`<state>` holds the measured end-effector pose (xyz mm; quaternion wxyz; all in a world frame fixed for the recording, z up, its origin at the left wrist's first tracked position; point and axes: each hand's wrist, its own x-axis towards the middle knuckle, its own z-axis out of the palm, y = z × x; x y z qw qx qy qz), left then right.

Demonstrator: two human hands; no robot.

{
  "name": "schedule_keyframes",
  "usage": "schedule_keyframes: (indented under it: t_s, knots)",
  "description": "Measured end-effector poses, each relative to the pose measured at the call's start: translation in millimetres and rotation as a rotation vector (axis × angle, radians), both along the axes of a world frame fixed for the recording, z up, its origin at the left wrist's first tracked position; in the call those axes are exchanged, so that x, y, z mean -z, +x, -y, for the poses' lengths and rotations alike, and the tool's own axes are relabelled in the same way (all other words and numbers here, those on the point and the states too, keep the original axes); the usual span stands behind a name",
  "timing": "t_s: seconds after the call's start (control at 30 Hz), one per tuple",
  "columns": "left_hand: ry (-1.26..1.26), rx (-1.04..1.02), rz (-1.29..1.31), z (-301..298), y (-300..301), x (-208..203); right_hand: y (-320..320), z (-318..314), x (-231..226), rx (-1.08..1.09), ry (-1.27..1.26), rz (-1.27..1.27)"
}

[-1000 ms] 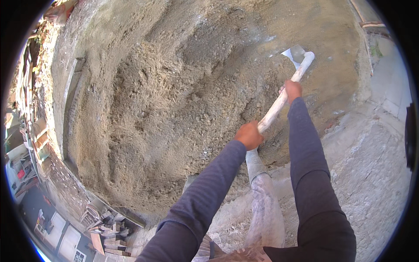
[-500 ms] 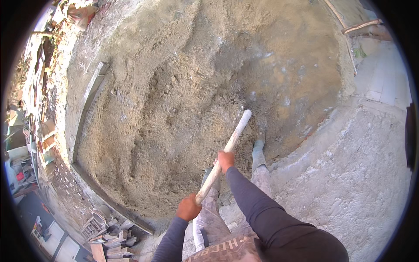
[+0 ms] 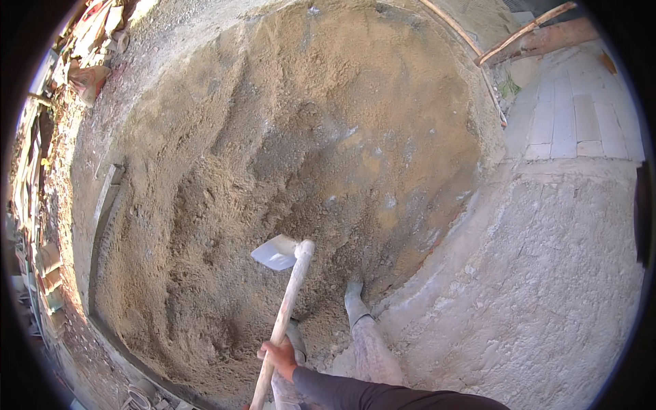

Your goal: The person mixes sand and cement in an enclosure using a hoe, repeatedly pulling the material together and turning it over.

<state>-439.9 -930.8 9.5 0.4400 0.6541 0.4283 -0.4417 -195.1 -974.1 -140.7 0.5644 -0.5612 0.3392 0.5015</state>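
A hoe (image 3: 288, 301) with a pale wooden handle and a flat, light metal blade (image 3: 275, 253) is raised over the damp sand mix (image 3: 205, 205). The blade is off the sand and its face catches the light. My right hand (image 3: 279, 357) is closed around the handle, roughly midway along what shows. Of my left hand (image 3: 246, 407) only a sliver appears at the bottom edge, against the lower handle; its fingers are mostly cut off. My boots (image 3: 354, 304) stand at the near edge of the sand.
A board (image 3: 106, 205) borders the sand on the left. Rough grey concrete (image 3: 526, 294) lies at the right, with pale paving slabs (image 3: 574, 116) beyond it. Wooden poles (image 3: 526, 34) rest at the far right. Debris (image 3: 89, 78) is piled at the far left.
The hoe has been lifted and drawn back toward me, bringing its blade into sight. My hands moved down and left in the picture, the left nearly out of it. The view has shifted too.
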Motion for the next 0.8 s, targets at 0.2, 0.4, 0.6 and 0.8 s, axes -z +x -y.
schedule_keyframes:
  t_s: [0.2, 0.4, 0.6, 0.8]
  knots:
    - [0.029, -0.109, 0.446, 86.1, 355.5, 222.9, 348.4, 85.8, 184.0, -0.001, -0.240, 0.479]
    - [-0.115, -0.058, 0.463, 72.8, 460.9, 269.4, 458.1, 124.8, 240.2, -0.059, -0.423, 0.448]
    - [-0.120, -0.008, 0.194, 30.3, 270.5, 206.3, 232.2, 100.0, 231.8, -0.088, -0.399, 0.213]
    - [-0.086, -0.123, 0.080, -8.3, 83.8, 75.8, 38.8, 45.9, 128.6, -0.138, -0.358, -0.002]
